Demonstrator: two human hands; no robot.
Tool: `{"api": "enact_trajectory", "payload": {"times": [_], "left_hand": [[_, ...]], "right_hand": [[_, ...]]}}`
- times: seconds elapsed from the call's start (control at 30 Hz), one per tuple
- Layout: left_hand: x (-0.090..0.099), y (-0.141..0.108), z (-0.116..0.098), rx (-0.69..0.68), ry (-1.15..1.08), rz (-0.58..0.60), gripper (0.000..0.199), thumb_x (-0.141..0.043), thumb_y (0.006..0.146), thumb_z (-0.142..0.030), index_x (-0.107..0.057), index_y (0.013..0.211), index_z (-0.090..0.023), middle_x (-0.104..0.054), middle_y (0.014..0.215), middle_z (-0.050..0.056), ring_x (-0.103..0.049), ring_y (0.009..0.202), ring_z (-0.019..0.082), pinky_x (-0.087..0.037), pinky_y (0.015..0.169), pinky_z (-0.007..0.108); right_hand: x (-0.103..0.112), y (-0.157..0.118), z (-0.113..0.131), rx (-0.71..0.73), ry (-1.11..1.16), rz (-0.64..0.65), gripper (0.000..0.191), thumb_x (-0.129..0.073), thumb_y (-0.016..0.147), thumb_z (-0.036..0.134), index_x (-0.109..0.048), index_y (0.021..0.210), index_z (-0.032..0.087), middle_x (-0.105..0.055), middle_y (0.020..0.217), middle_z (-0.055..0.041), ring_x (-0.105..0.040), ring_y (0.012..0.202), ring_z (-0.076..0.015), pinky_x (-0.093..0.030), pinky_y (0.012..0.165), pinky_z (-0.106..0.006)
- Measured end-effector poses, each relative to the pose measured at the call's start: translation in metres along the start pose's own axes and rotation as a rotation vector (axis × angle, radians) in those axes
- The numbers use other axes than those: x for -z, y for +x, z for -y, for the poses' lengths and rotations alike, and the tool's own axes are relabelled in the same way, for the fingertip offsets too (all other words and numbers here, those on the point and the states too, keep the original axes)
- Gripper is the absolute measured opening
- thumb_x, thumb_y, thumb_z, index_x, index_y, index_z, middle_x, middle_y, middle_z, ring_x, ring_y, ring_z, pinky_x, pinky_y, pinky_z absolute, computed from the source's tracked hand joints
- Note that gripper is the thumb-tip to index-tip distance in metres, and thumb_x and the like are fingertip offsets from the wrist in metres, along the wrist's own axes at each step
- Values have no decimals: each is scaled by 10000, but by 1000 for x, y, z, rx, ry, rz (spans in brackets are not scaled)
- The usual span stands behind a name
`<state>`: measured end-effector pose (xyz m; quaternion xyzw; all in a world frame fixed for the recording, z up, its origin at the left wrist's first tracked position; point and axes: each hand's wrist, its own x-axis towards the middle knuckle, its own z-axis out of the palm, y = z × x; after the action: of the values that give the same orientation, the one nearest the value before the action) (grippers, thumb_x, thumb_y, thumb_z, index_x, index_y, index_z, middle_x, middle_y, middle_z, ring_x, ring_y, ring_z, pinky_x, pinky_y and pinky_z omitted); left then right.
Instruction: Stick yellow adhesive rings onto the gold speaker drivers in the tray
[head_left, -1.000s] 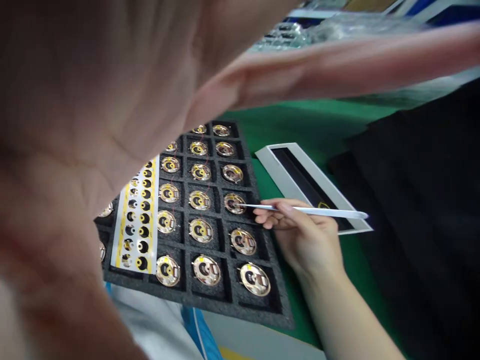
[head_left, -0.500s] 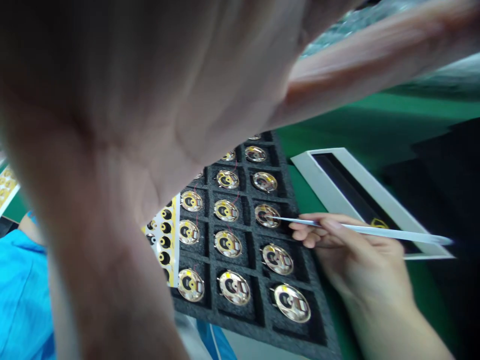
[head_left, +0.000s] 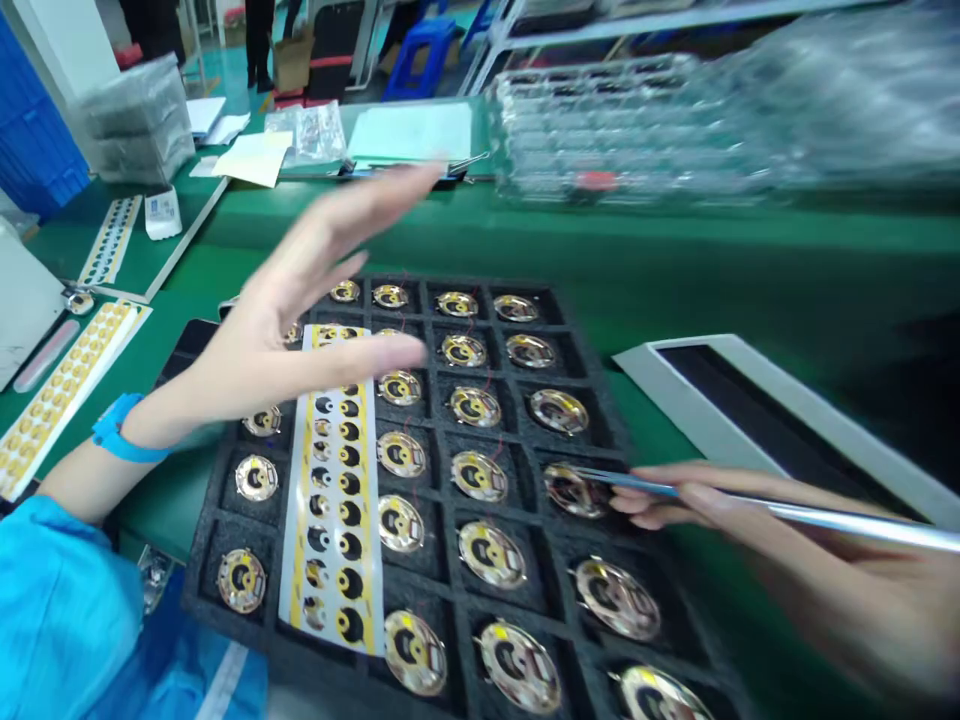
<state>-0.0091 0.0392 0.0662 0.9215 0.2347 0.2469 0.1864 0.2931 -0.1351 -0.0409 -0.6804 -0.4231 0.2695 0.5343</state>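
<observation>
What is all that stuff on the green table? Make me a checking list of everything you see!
Surface: green table, mostly covered by work things.
Job's things: black foam tray of round gold parts, one per pocket; tweezers with the tip on one round gold part; sticker sheet lying across the tray.
Clutter: white-framed black tray, more sticker strips, papers, clear stacked trays.
Grippers: right hand holds the tweezers; left hand open above the tray, holding nothing.
Cables: thin red wires on some parts.
Surroundings: blue crates, blue stool, shelving.
</observation>
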Motion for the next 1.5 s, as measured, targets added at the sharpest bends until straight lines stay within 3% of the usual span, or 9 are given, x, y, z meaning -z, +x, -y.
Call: {"api": "enact_trajectory", "payload": {"times": [0.07, 0.13, 0.27, 0.37, 0.47, 0.9, 1.1, 1.37, 1.5], "left_hand": [[-16, 5, 21, -28, -43, 41, 411, -424, 971, -477, -535, 1241, -187, -527, 1391, 74, -457, 1340, 232, -400, 1108, 414], [-33, 4, 44, -8, 28, 184, 315, -458, 973, -391, -629, 1081, -150, -557, 1357, 122, -427, 1363, 269, -371, 1119, 484], [-56, -1, 75, -29, 216, 420, 449, -512, 953, -420, -516, 1343, -197, -266, 1559, 171, -155, 1474, 320, -222, 1165, 561], [-62, -3, 79, -45, 302, 535, 514, -471, 967, -452, -428, 1427, -227, -150, 1583, 191, -105, 1472, 346, -179, 1172, 558], [-66, -5, 78, -54, 328, 571, 516, -420, 986, -456, -393, 1452, -236, -133, 1583, 198, -92, 1468, 355, -176, 1176, 539], [-70, -5, 79, -85, 298, 558, 550, -391, 987, -490, -318, 1486, -269, -81, 1596, 167, -64, 1478, 348, -155, 1176, 547], [-69, -3, 80, -70, 311, 573, 522, -375, 988, -505, -390, 1453, -267, -90, 1595, 172, -79, 1473, 369, -157, 1169, 559], [-66, -1, 86, -137, 346, 547, 489, -386, 993, -470, -396, 1445, -283, -94, 1605, 142, -122, 1470, 367, -178, 1165, 560], [-64, 0, 92, -195, 334, 498, 492, -352, 1000, -474, -342, 1466, -318, -60, 1619, 80, -106, 1481, 339, -169, 1169, 569]], "right_hand": [[-9, 14, 12, 44, -38, 119, 210, -761, 633, 563, -775, 667, 356, -722, 593, -105, -689, 501, -289, -588, 442, -377], [-27, 30, 29, 65, -39, 282, 264, -742, 668, 578, -781, 742, 328, -746, 648, -91, -716, 556, -266, -614, 496, -352], [-83, 67, 53, 127, 73, 416, 285, -746, 696, 523, -755, 748, 243, -756, 713, -54, -735, 669, -216, -624, 647, -334], [-122, 90, 52, 134, 122, 441, 361, -715, 704, 569, -732, 795, 220, -768, 792, -51, -745, 733, -217, -621, 727, -364], [-142, 101, 40, 126, 151, 463, 387, -707, 705, 584, -709, 806, 211, -764, 776, -50, -747, 752, -230, -620, 724, -376], [-133, 98, 31, 89, 183, 494, 167, -743, 736, 413, -717, 764, 250, -747, 769, -2, -712, 687, -165, -605, 657, -289], [-133, 100, 31, 87, 234, 512, 116, -759, 724, 358, -728, 759, 252, -762, 766, 2, -729, 711, -163, -610, 679, -277], [-135, 100, 32, 25, 394, 503, 308, -791, 647, 491, -701, 751, 214, -761, 718, -11, -737, 696, -170, -621, 706, -304], [-120, 96, 46, 13, 465, 415, 364, -785, 603, 534, -681, 763, 223, -752, 729, 28, -726, 707, -145, -611, 703, -270]]}}
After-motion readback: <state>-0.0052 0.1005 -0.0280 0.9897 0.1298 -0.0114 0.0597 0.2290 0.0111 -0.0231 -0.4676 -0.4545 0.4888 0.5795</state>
